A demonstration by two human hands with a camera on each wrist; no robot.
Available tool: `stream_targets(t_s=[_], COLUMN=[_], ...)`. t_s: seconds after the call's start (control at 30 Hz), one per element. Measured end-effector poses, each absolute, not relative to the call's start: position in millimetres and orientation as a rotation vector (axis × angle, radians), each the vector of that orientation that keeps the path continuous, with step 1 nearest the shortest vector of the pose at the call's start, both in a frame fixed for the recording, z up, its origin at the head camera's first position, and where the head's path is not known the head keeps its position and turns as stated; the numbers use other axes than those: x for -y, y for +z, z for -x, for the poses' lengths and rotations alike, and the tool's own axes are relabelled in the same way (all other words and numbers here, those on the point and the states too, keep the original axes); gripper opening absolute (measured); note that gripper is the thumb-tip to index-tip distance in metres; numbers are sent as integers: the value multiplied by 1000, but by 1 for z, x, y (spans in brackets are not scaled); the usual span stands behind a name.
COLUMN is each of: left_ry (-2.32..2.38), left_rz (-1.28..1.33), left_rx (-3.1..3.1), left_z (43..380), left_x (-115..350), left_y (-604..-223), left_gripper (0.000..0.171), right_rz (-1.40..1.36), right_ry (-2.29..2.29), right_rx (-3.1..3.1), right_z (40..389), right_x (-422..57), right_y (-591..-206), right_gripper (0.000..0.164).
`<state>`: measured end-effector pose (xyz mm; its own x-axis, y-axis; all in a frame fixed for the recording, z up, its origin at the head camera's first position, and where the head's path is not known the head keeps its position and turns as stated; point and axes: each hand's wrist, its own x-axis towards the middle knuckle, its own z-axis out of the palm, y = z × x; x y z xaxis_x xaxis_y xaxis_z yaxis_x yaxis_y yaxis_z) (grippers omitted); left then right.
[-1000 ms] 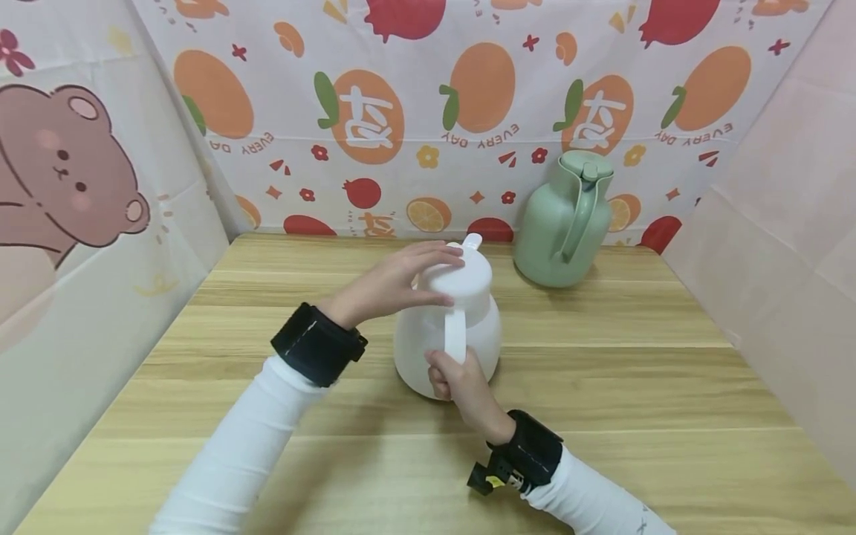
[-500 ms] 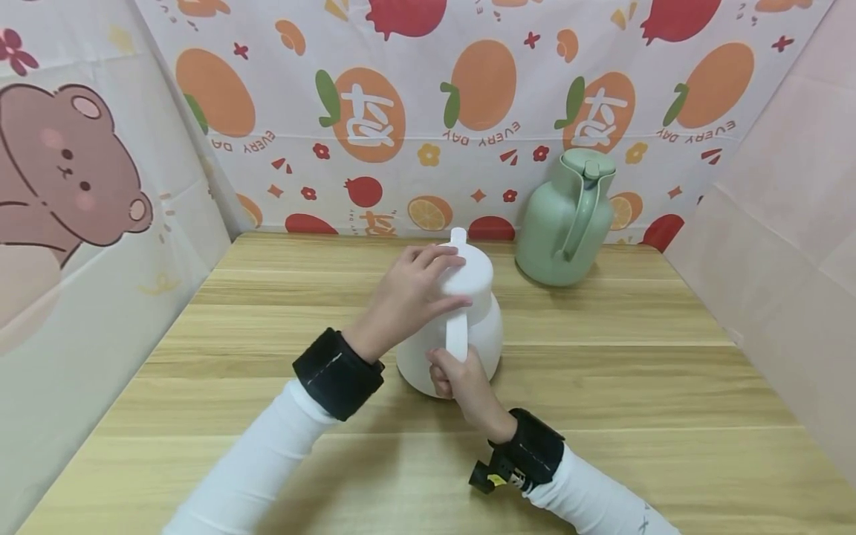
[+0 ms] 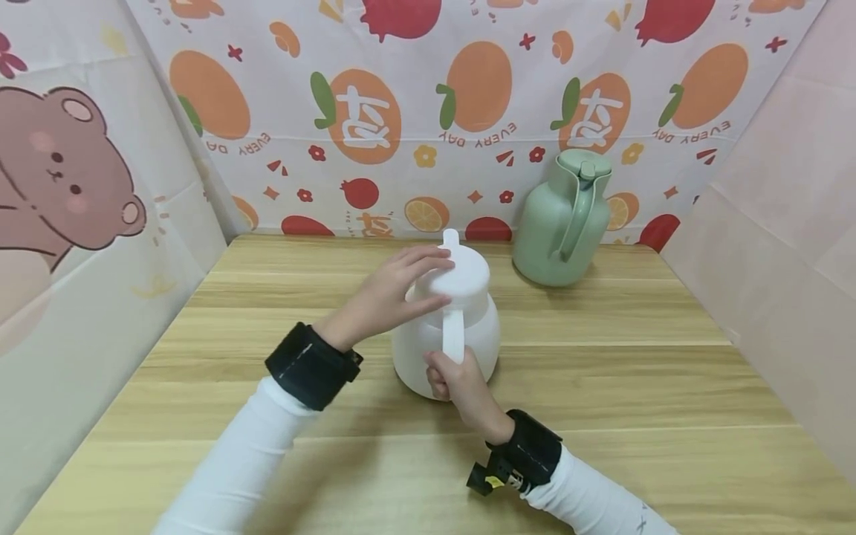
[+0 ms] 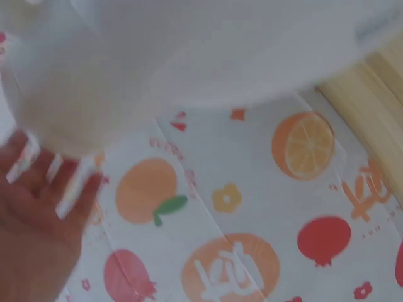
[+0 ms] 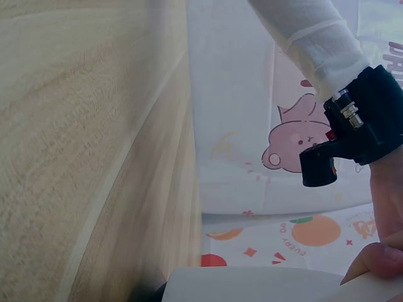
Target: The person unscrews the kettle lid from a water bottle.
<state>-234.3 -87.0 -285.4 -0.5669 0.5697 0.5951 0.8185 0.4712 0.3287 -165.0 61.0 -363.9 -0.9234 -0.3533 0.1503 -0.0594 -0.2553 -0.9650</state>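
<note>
A white jug [image 3: 483, 345] stands upright on the table, its round white lid [image 3: 468, 275] on top with a small tab pointing to the back. My left hand [image 3: 381, 293] reaches over from the left, its fingers across the lid and its thumb at the near edge. In the left wrist view this hand [image 4: 44, 226] is blurred, fingertips right at the jug's white edge. My right hand [image 3: 468, 390] grips the jug's handle [image 3: 453, 336], thumb on top and fingers curled round it. The right wrist view shows only part of this hand [image 5: 381, 261] at the lower right corner.
A green jug [image 3: 562, 223] with a lid and handle stands at the back right, close to the fruit-patterned cloth [image 3: 414, 89]. Cloth walls also line the left and right sides of the wood-grain table [image 3: 602, 416]. Each wrist wears a black band.
The lid's tab has swung from the right to the left, toward straight back. My left hand turned with the lid, then drew back left across it. My right hand stays on the handle.
</note>
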Motion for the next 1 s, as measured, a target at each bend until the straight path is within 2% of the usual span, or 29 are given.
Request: stream_targets(t_s=[0.23,1.0], left_ry=[-801,-368], left_rz=[1228,908], left_rx=[2312,2165], left_z=[237,228], left_x=[96,63], left_y=[-286,-291], left_gripper=[48,47], right_rz=[518,501], right_ry=[-2296,-2318], right_rx=[-1788,-1785], right_z=[165,164], right_x=[-60,-60], right_y=[-364,-363], right_gripper=[38,39])
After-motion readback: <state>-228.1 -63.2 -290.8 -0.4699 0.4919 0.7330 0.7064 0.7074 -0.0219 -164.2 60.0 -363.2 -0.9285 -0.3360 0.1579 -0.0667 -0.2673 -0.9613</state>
